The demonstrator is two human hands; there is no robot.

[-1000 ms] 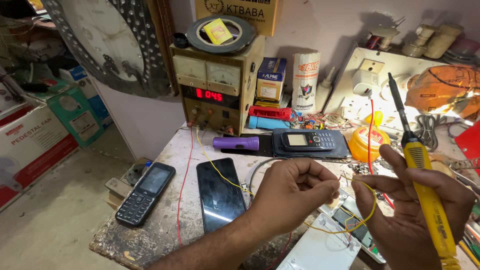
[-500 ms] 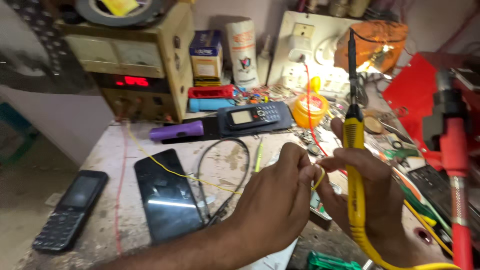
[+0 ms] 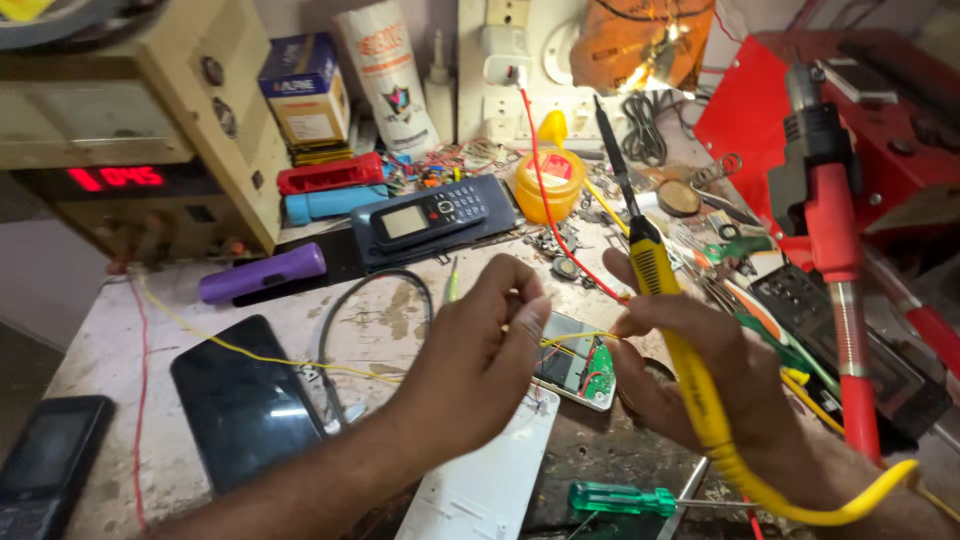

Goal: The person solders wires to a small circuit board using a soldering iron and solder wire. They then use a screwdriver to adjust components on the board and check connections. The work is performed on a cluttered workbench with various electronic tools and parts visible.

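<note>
Dark keypad phone cut off at lower-left edge; circuit board half behind hands.

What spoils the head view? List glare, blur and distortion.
Head view: bright glare on the orange lamp at top; the red display blooms, its digits smeared; the edges bend as through a wide lens; both hands, left and right, and the yellow iron are fairly sharp.

Two bare hands, sleeveless forearms, no rings

Cluttered stained workbench, pale wall
</note>
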